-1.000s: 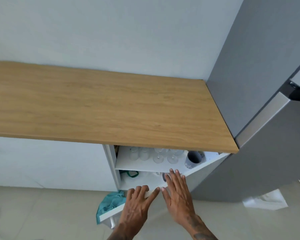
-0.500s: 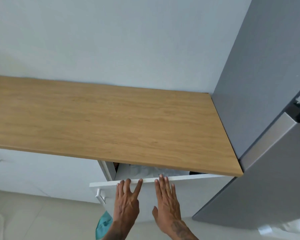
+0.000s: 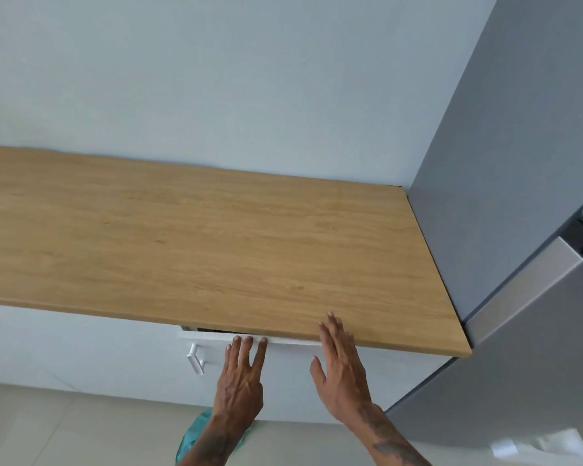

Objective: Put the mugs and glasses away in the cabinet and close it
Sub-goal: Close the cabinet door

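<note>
The white cabinet door under the wooden countertop stands almost shut, with only a thin dark gap along its top edge. My left hand lies flat on the door front, its fingertips at the top edge. My right hand is flat too, fingers spread, its tips reaching over the countertop's front edge. Both hands hold nothing. The mugs and glasses are hidden behind the door. A white handle sits at the door's upper left.
A tall grey refrigerator stands against the countertop's right end. A teal cloth lies on the pale tiled floor below my left arm. A white bag lies on the floor at the lower right. White cabinet fronts run leftwards.
The door swung from wide open to almost shut under both hands. The shelf with glasses and a grey mug went out of sight. The view tilted upwards.
</note>
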A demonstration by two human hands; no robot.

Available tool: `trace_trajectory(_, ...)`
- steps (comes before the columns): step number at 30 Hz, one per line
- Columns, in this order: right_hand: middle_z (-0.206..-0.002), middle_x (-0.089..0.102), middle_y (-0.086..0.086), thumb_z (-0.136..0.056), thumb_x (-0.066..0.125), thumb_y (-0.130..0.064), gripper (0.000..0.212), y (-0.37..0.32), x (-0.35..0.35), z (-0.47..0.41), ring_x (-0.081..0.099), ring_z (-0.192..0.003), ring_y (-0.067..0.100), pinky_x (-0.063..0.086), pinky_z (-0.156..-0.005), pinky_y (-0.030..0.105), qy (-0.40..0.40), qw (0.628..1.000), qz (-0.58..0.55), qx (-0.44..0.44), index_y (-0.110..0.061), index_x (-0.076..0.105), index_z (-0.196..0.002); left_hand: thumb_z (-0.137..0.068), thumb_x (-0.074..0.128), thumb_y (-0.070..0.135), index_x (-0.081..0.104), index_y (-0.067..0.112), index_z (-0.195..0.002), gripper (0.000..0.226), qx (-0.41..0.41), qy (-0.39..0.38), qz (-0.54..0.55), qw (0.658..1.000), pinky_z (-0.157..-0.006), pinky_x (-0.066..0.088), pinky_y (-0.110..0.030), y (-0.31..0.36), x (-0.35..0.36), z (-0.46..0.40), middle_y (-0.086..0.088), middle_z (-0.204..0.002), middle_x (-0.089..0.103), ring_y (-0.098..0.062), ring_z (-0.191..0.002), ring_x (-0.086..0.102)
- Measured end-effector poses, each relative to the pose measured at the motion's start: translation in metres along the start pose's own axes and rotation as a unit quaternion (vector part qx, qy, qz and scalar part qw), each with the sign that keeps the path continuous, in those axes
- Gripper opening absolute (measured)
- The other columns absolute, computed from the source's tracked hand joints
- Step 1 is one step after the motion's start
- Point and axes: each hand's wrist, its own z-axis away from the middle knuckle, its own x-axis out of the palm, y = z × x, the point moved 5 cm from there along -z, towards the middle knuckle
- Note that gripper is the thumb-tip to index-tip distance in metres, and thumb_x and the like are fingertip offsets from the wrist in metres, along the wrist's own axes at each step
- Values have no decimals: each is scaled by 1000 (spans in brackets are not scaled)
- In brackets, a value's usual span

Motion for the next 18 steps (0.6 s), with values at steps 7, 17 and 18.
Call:
trace_trajectory(7,-166,-18,3,-106,21,-45,63,35,-6,-38,-17,-154,20,-12,-125,37,-64,991,51,110,-16,-1,-158,-32,82,-3,68,0,-129,99,20,23,-15,999,-118,15,-41,-9,0,-7,-28,-126,68,-49,-116,66)
trace_trajectory(17,-166,-16,2,-105,21,-48,64,37,-3,-42,-17,-154,20,-13,-123,37,-78,987,70,120,-18,0,-158,-71,72,2,74,6,-112,41,119,162,78,977,-70,61,-36,-29,-38,-18,-13,-104,68,-27,-88,70)
trace_trajectory(18,-166,-16,2,-105,21,-49,64,37,-5,-44,-16,-154,20,-12,-123,38,-85,986,71,122,-19,1,-158,-72,79,4,73,5,-114,43,113,160,79,977,-76,62,-39,-29,-46,-30,-16,-110,68,-31,-95,71)
